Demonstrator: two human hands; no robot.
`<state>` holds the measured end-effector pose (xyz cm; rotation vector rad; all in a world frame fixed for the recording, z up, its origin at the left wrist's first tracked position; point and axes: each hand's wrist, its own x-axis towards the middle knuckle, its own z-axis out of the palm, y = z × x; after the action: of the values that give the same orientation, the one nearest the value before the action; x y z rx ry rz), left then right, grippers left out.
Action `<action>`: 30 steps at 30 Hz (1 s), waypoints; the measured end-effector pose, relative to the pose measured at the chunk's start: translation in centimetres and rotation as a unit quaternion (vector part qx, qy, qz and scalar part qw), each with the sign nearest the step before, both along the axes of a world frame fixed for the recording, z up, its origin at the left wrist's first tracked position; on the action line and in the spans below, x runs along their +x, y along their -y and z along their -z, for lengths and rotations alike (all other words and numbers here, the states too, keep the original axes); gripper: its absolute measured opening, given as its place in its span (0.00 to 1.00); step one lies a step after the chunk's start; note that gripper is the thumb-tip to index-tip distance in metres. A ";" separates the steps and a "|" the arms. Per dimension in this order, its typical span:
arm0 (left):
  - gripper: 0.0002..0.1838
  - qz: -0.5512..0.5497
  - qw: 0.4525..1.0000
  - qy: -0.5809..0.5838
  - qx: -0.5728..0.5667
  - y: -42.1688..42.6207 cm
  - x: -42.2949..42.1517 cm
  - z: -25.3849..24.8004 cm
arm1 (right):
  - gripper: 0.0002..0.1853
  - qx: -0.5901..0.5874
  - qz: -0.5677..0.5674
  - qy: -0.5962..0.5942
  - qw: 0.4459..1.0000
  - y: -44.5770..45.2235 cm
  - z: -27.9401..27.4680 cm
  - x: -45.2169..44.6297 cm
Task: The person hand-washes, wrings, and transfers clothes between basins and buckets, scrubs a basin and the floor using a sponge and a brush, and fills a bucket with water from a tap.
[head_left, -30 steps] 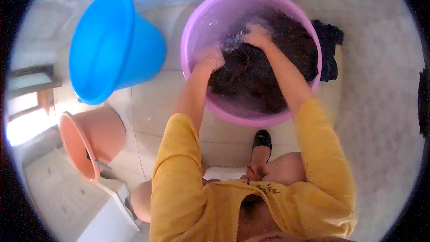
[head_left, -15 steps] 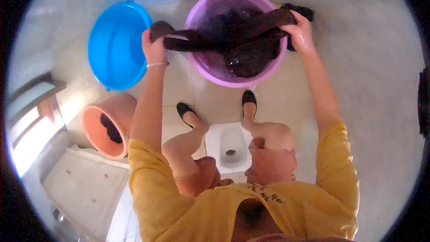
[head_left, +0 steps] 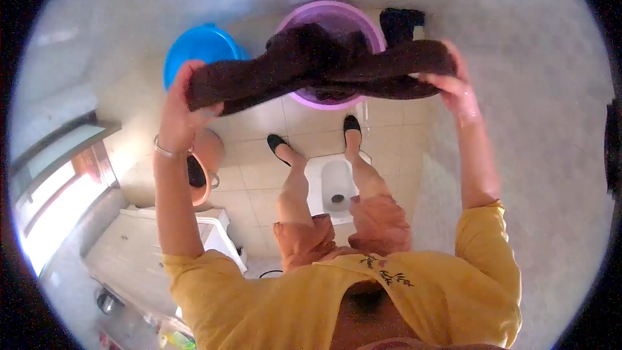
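Observation:
A wet dark brown cloth is stretched between my two hands, high above a purple tub. My left hand is closed round its left end, a bracelet on the wrist. At the right end, my right hand grips the cloth with wet fingers. The middle of the cloth hangs over the tub and hides much of its inside; dark fabric shows below it. A blue bucket stands left of the tub, partly behind the cloth and my left hand.
An orange bucket with dark stuff inside is behind my left wrist. Black cloth lies right of the tub. A squat toilet is between my feet. At the lower left are a pale cabinet and a bright window.
Both hands have come up out of the tub with the brown cloth, moved apart and risen further, stretching it between them. The view has shifted, so the tub and buckets look smaller.

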<state>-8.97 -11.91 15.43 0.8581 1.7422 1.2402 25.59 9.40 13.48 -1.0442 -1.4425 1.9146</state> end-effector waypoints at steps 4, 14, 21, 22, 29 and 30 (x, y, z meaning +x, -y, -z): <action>0.32 0.136 0.968 0.115 -0.177 1.6 1.2 4.3 | 0.36 -0.172 -0.123 0.056 0.976 1.2 3.4 0.7; 0.14 -0.030 0.939 0.208 -0.272 2.6 7.2 16.3 | 0.12 -0.244 -0.060 0.154 0.956 5.3 13.8 1.4; 0.07 -0.274 0.918 0.282 0.053 -0.4 2.8 0.0 | 0.15 -0.106 0.077 -0.030 0.991 1.1 -1.8 1.2; 0.07 -0.272 0.919 0.277 0.065 -1.3 1.9 -2.4 | 0.15 -0.077 0.106 -0.079 0.988 0.4 -4.4 0.7; 0.12 -0.182 0.917 0.260 0.242 -4.0 -0.2 -19.3 | 0.16 0.099 0.075 -0.205 0.971 -2.7 -22.0 -3.5; 0.12 -0.153 0.920 0.249 0.260 -4.4 -0.4 -21.5 | 0.15 0.142 0.059 -0.240 0.959 -3.0 -24.0 -3.8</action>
<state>-9.40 -7.49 36.92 0.4864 1.1713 1.9868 21.83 12.41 37.50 -0.4753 -1.2874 1.6615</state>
